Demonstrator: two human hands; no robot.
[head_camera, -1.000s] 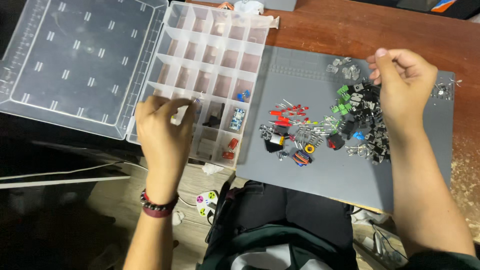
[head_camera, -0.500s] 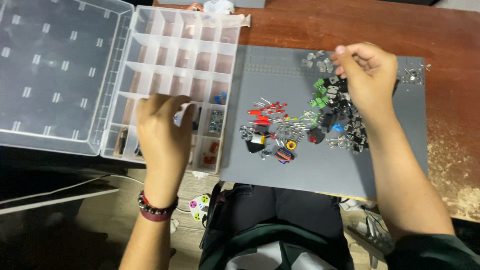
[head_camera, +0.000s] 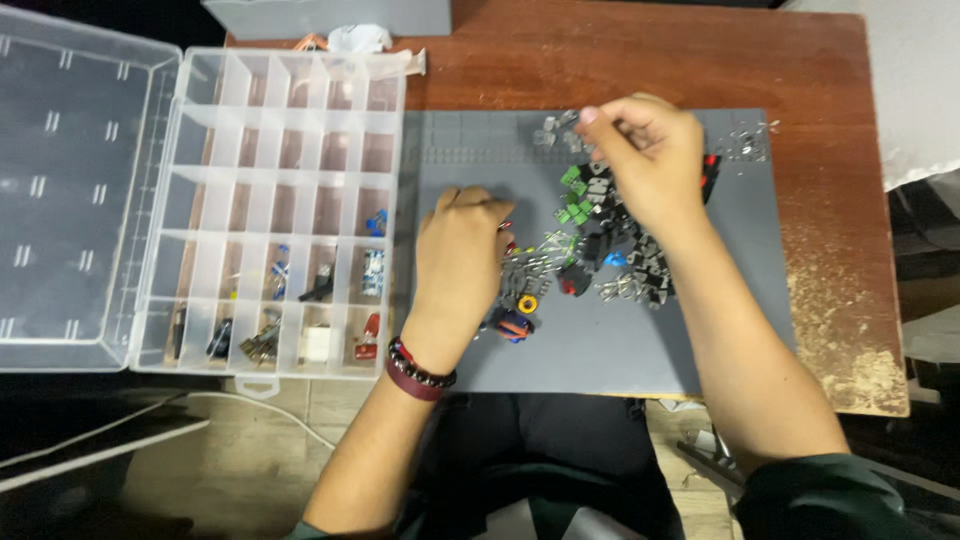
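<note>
While the left hand rests knuckles-up with its grip curled together, the heap of small parts lies just to its right; the right hand pinches over the heap's far edge, contents unclear.

My left hand covers part of the pile of small electronic parts, so what my fingertips touch is hidden. My right hand hides more of it, and whatever it pinches is too small to tell. The organiser box's open lid is cut off at the left edge. Bits in the compartments are too blurred to identify.
</note>
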